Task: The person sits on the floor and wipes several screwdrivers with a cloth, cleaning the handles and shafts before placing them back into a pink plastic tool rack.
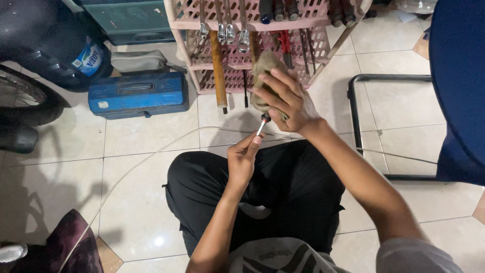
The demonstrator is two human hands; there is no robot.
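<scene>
Cable end [261, 126] pinched by left hand [243, 161]

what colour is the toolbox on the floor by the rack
Blue, with a matching blue handle on its lid: the toolbox shows clearly in the head view.

So what we've got on: a grey t-shirt [283, 255] with short sleeves, and there's a bold black graphic plus some lettering across the chest, seen upside down from up here. The right sleeve [417, 255] is the same plain grey, ending above the elbow. Below that we're in black trousers [298, 187], loose-ish fabric with soft creases, nothing printed on them. Both forearms are bare, no watch, no bracelet, no rings that we can make out on the left hand [243, 161] or the right hand [288, 101].
</scene>
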